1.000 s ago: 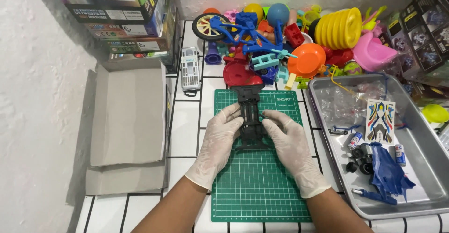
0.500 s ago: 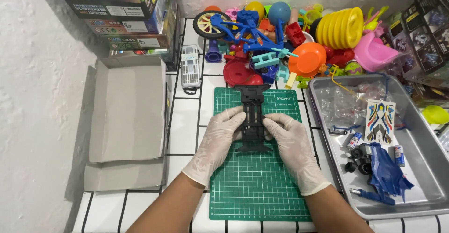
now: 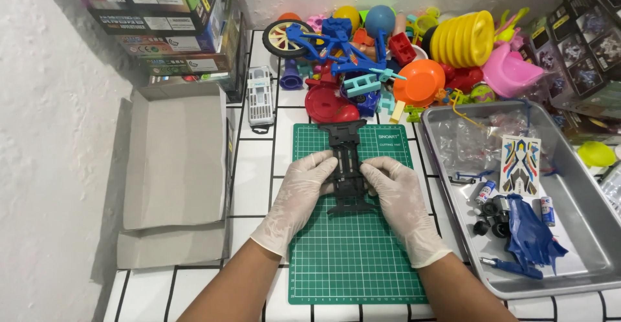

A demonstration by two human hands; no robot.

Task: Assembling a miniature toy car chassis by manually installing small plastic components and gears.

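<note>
Head view: both gloved hands grip a black chassis [image 3: 347,167] on the green mat [image 3: 356,251].
Left hand [image 3: 303,189] and right hand [image 3: 396,191] pinch its sides, forearms angled inward.

White-tiled counter [image 3: 255,173] with dark grout beneath a rough white plaster wall [image 3: 52,141], evenly lit.

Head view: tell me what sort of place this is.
Probably a home hobby bench for building model car kits. Gloved hands, left and right, hold a black chassis on a green cutting mat; a metal tray holds parts, and kit boxes are stacked behind.
</note>
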